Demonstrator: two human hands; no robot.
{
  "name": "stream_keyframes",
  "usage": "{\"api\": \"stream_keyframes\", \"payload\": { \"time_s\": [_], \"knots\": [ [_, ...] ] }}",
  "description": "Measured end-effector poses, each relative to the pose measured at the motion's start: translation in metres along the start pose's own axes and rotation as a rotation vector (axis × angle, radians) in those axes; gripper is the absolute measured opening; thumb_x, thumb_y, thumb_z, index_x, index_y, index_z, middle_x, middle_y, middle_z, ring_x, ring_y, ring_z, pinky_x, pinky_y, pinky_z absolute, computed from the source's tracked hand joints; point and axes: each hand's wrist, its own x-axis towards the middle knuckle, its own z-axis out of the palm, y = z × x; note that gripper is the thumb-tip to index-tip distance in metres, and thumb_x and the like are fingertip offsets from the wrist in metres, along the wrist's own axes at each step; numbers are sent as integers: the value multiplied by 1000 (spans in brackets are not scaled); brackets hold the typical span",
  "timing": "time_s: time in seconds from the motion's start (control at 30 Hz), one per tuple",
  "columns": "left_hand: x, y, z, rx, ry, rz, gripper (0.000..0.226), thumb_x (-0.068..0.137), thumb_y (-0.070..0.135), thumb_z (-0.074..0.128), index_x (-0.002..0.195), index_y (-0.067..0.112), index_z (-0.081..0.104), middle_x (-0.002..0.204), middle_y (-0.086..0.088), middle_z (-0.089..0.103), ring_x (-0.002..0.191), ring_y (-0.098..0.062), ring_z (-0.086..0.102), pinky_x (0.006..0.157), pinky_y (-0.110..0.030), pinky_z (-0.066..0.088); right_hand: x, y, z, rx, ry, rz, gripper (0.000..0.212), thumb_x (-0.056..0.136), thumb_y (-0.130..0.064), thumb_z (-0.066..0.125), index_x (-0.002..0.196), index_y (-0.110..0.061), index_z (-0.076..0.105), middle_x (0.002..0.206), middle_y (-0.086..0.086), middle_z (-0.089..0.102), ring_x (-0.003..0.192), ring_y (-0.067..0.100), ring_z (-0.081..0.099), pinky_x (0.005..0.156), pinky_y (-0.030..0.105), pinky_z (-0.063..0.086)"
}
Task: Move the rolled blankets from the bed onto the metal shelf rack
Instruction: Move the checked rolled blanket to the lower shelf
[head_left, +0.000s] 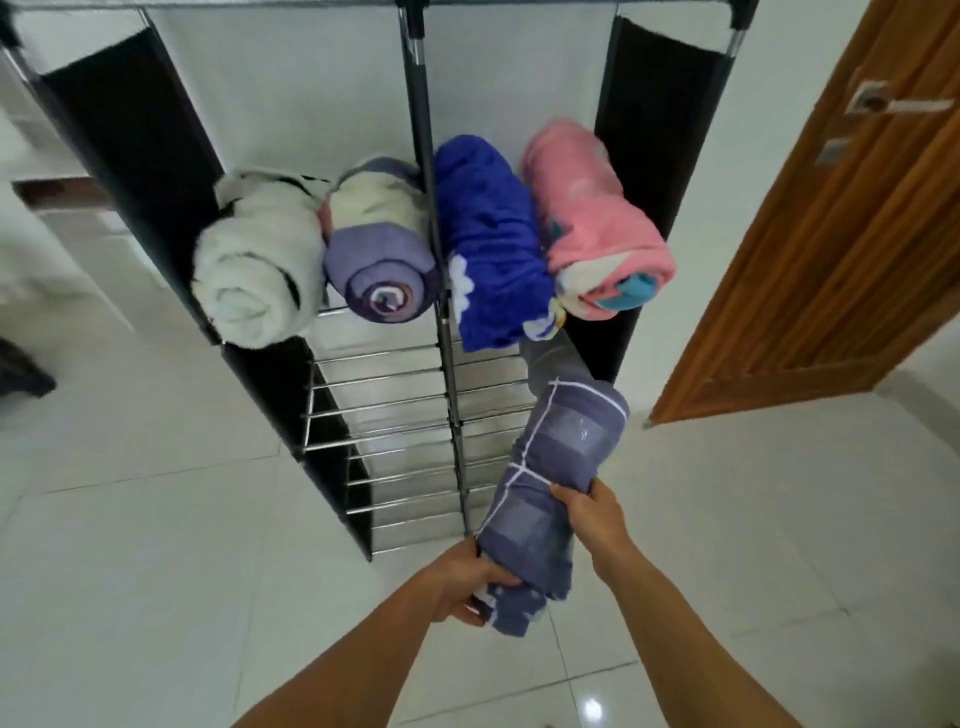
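Observation:
Both my hands hold one rolled blanket (550, 488), grey-purple with white grid lines, in front of the metal shelf rack (384, 405). My left hand (470, 584) grips its near end from below. My right hand (589, 512) clasps its right side. The roll's far end points up toward a lower shelf at the rack's right side. On an upper shelf lie several rolled blankets side by side: a white one (260, 265), a purple and cream one (382, 249), a bright blue one (491, 244) and a pink one (597, 223).
The rack has black fabric side panels (140, 156) and a central upright pole (421, 130). Several tiers of bare chrome bars show below the blankets. A brown wooden door (831, 249) stands open at the right. White floor tiles (156, 571) surround the rack.

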Motion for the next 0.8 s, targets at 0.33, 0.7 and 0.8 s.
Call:
{"api": "stream_keyframes", "payload": {
  "time_s": [0.33,0.7,0.8],
  "knots": [
    [67,38,-42,-267,320,36,46,79,9,72,119,22,56,120,-11,66,112,-34,61,95,-51,51,124,-58,45,-322,-147,-11,48,85,-25,65,127,-5,55,130,19,60,117,38,56,100,47,46],
    [145,79,-98,-346,397,372,55,73,-10,72,112,26,57,105,-6,70,92,-23,68,79,-43,56,216,-95,93,-443,-81,-144,43,96,-28,51,129,0,54,132,25,56,121,41,52,101,46,42],
    [165,96,-100,-354,401,405,72,70,-18,70,124,24,47,120,-8,63,106,-26,64,86,-46,55,225,-97,99,-478,-81,-139,39,99,-22,44,127,3,54,131,25,57,120,38,54,94,39,42]
  ]
}}
